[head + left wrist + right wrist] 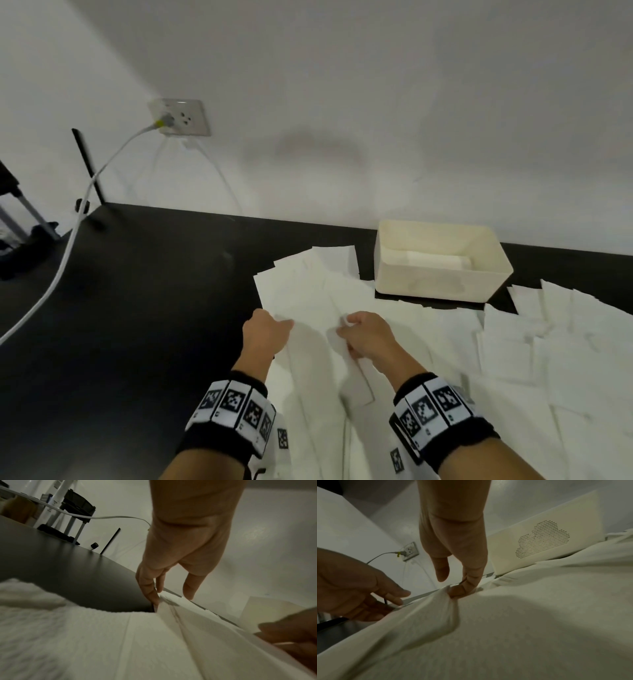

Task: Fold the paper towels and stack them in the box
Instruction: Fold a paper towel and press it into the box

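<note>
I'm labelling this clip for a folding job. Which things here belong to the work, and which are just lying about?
Part of the job:
- paper towel, pinched by left hand and right hand
- loose paper towels on the table
- box, one folded towel inside

Just lying about:
- wall socket
- white cable
- black stand

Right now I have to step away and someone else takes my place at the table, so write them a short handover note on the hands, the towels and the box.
Left hand: pinches the left edge of the paper towel being worked.
Right hand: pinches a bunched part of the same towel, near its middle.
Box: stands on the black table near the wall, beyond and to the right of the hands.
Done: a folded towel already lies in the box; how many, I cannot tell.
Left: finish folding this towel, put it in the box, then fold the loose towels spread across the table to the right.
</note>
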The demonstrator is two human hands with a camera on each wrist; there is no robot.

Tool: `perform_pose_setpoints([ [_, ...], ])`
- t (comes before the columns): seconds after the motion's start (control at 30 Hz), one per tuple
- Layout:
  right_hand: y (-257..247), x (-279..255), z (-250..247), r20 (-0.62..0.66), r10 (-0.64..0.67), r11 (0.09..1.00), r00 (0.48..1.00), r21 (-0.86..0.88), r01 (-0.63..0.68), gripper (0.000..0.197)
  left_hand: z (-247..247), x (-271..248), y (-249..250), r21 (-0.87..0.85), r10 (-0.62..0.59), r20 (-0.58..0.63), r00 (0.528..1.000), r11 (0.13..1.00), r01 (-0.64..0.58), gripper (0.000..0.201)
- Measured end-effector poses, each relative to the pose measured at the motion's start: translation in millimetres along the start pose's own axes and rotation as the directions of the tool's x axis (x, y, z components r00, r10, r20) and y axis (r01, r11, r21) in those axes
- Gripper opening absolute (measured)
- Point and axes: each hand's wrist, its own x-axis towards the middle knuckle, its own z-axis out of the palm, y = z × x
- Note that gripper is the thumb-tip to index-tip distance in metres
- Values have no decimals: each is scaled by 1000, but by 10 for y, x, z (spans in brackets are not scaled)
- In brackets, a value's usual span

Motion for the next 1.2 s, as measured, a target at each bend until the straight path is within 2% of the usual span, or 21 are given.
perform_pose_setpoints([
  [0.13,-74,-4,98,56,-9,999,998,-32,11,45,51,41,-2,218,23,5,1000,976,-24,49],
  [0.17,-83,-8,111,63,-21,999,998,-36,24,38,67,44,4,246,23,17,1000,969,-27,49],
  [0.23,-93,-12,133,72,-56,996,996,-58,60,11,87,19,26,199,26,59,998,979,-37,49],
  [0.3,-106,-8,110,78,-85,993,993,-79,91,16,69,-35,56,159,64,52,997,985,-72,64],
  [0.37,-171,-30,22,87,-130,984,988,-108,140,14,-9,-113,134,134,172,24,985,976,-174,87],
  [0.4,-225,-61,-43,102,-160,976,982,-131,173,16,-66,-152,196,115,252,21,967,961,-253,96],
  [0.47,-338,-136,-202,148,-229,944,962,-207,256,28,-208,-220,354,70,439,54,897,895,-442,106],
  [0.53,-440,-211,-396,194,-297,897,935,-280,343,33,-331,-231,531,-12,526,148,837,847,-531,108],
  [0.63,-561,-291,-746,252,-359,847,899,-315,427,18,-432,-190,812,-137,536,362,763,840,-525,105],
  [0.7,-621,-311,-999,279,-379,823,882,-334,459,19,-426,-179,1024,-239,549,455,701,833,-498,99],
  [0.77,-681,-328,-1241,254,-394,818,883,-341,463,16,-365,-189,1232,-365,589,526,613,808,-462,76],
  [0.8,-704,-313,-1368,231,-403,822,886,-335,461,13,-319,-199,1331,-402,612,532,585,791,-462,61],
  [0.83,-717,-290,-1502,206,-405,834,891,-317,452,7,-267,-199,1426,-428,634,514,578,773,-467,50],
  [0.87,-726,-266,-1647,185,-392,854,901,-290,431,5,-214,-194,1525,-454,654,476,588,755,-473,44],
  [0.9,-725,-243,-1786,174,-354,880,919,-269,391,12,-160,-181,1619,-489,665,425,614,740,-463,42],
  [0.97,-686,-164,-2079,134,-255,908,957,-306,285,27,-50,-144,1823,-578,647,330,687,714,-395,43],
  [1.03,-625,-42,-2329,22,-215,925,976,-316,211,33,84,-88,2020,-632,591,276,758,706,-321,46],
  [1.1,-545,129,-2518,-158,-180,979,971,-127,161,35,256,-12,2183,-607,527,232,818,735,-302,49],
  [1.13,-495,234,-2578,-254,-142,990,957,-13,143,37,335,22,2248,-559,501,196,843,763,-324,50],
  [1.2,-397,450,-2643,-409,-59,990,911,96,107,43,481,76,2340,-396,487,113,866,822,-410,53],
])
